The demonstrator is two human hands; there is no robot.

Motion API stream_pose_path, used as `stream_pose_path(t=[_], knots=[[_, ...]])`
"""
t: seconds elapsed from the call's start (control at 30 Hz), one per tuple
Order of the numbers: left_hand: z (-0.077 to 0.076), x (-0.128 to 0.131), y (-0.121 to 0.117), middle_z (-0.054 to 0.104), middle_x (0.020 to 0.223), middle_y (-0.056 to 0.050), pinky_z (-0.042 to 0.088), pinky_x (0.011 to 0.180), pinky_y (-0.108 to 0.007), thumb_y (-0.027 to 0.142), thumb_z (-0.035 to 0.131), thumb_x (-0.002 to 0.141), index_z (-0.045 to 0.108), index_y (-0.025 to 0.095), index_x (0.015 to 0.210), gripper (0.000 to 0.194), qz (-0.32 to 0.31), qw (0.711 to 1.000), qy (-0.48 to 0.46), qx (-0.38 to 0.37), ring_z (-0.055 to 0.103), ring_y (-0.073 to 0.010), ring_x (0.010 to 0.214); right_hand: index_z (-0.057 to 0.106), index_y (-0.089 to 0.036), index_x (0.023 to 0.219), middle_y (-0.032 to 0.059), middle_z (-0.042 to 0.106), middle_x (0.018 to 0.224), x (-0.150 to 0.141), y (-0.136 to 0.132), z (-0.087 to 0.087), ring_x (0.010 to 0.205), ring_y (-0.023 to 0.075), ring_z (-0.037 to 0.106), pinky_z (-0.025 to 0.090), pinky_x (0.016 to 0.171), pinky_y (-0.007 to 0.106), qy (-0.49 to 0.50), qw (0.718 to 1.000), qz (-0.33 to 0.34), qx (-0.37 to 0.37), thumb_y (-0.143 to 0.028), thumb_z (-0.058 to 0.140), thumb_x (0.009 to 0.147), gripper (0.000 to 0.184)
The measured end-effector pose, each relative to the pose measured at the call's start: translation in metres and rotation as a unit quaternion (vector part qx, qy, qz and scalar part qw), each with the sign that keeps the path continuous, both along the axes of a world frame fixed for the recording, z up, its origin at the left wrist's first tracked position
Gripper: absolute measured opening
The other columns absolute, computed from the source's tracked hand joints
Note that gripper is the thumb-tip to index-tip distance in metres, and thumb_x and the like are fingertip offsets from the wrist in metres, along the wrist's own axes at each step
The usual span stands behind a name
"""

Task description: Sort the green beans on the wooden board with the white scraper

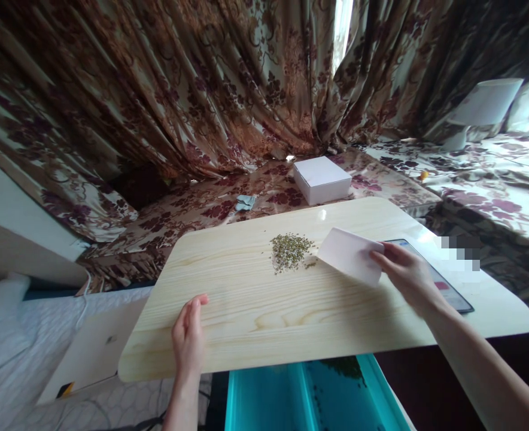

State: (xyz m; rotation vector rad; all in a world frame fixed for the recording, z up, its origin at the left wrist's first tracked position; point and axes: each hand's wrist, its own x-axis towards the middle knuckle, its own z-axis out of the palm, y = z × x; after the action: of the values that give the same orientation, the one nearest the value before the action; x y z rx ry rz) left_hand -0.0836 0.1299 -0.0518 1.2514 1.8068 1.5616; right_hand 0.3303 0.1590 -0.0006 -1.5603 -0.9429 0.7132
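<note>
My right hand (406,272) pinches the right edge of a white card (350,254), thumb on top, and holds it tilted over the table. Just left of the card's left edge lies a loose pile of small green-brown grains (289,251), with a few scattered around it. Their exact kind cannot be made out. My left hand (189,335) is at the table's front left, loosely curved, with nothing seen in it. Both are at the pale wood-grain table (246,305).
Below the table's front edge, a turquoise divided bin (264,395) holds green bits in its right compartment. A tablet (448,290) lies under my right forearm. Behind the table are a white box (322,179) and a folded pale-blue cloth (245,202). A lamp (489,102) stands far right.
</note>
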Motion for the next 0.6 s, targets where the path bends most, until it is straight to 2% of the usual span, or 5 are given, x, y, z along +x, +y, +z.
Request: stream_pose_path(t=[0.1,0.27,0.43,0.6], knots=[[-0.0002,0.0,-0.0003,0.068,0.098,-0.005,0.041,0.096,-0.036,0.054,0.05,0.085,0.067,0.019,0.089,0.039,0.0,1.0,0.0,-0.002,0.059,-0.0243,0.102,0.07,-0.023,0.082,0.003,0.074,0.081,0.0002,-0.002,0.0006,0.074,0.0205,0.069,0.055,0.061,0.029,0.017,1.0,0.021,-0.009,-0.034,0.073,0.065,0.021],[0.0002,0.0004,0.0,0.068,0.098,-0.006,0.041,0.095,-0.036,0.054,0.05,0.085,0.066,0.019,0.088,0.039,0.002,1.0,0.002,-0.003,0.059,-0.0241,0.102,0.071,-0.024,0.083,0.0031,0.075,0.083,0.0015,-0.0056,0.0031,0.075,0.0209,0.069,0.056,0.063,0.029,0.038,0.998,0.039,-0.017,-0.037,0.076,0.062,0.025],[0.0015,0.0011,-0.0005,0.069,0.098,-0.006,0.042,0.095,-0.036,0.054,0.05,0.085,0.067,0.018,0.088,0.04,0.005,1.0,0.007,-0.001,0.059,-0.0245,0.102,0.07,-0.023,0.083,0.003,0.075,0.084,-0.0011,0.0018,0.0006,0.076,0.0203,0.069,0.056,0.066,0.029,0.043,0.999,0.023,-0.013,-0.036,0.075,0.062,0.025],[0.0009,0.0007,-0.0001,0.069,0.097,-0.006,0.043,0.094,-0.035,0.055,0.051,0.084,0.066,0.018,0.087,0.04,0.005,1.0,0.007,0.002,0.06,-0.0247,0.101,0.07,-0.024,0.081,0.0038,0.076,0.085,-0.0033,0.0013,0.0023,0.078,0.0238,0.07,0.057,0.066,0.034,0.024,0.997,0.063,-0.028,-0.04,0.074,0.063,0.025]])
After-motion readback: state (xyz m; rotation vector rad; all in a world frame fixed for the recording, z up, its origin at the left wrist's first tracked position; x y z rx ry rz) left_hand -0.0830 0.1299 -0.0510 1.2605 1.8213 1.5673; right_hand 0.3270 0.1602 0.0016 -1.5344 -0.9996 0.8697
